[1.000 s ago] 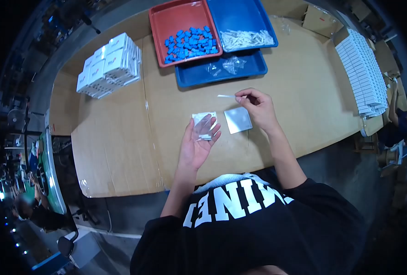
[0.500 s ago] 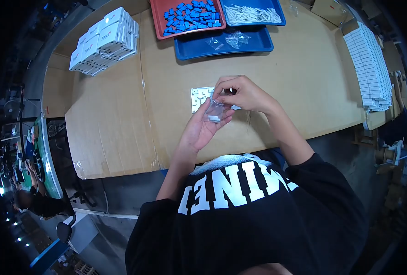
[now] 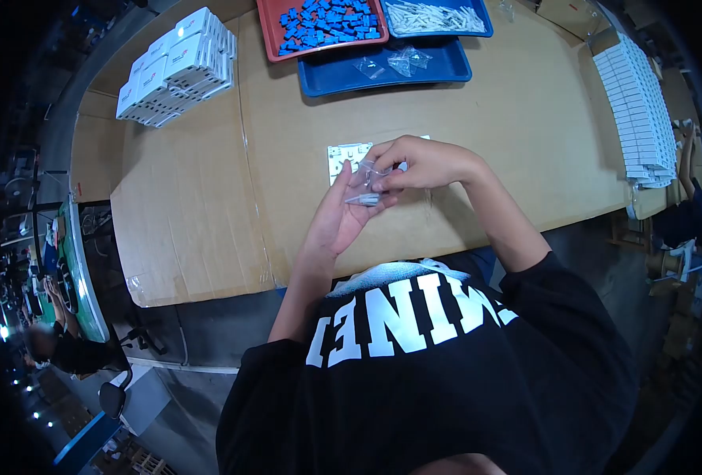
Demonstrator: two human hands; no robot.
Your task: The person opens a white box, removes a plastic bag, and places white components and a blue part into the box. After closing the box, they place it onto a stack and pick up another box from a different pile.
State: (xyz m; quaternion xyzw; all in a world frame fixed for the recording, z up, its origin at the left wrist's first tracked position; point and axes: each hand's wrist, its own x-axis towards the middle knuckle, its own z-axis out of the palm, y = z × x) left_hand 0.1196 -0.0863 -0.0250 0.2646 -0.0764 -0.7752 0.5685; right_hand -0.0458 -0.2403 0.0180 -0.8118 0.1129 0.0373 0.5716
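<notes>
A small clear plastic bag lies across the fingers of my left hand, with the thumb at its left side. Inside its lower end are small whitish pieces, too small to name. My right hand is closed, its thumb and fingertips pinching the bag's right side near the top. Beneath both hands a white moulded plastic panel rests on the cardboard-covered table, mostly hidden by them.
At the back stand a red tray of blue parts, a blue tray of slim white pieces and another blue tray with clear bags. White boxes are stacked at left, more white units at right. A person sits far left.
My right fingers have shifted slightly down along the bag. The bag and the pieces in it have tilted, with a pointed end now showing to the left.
</notes>
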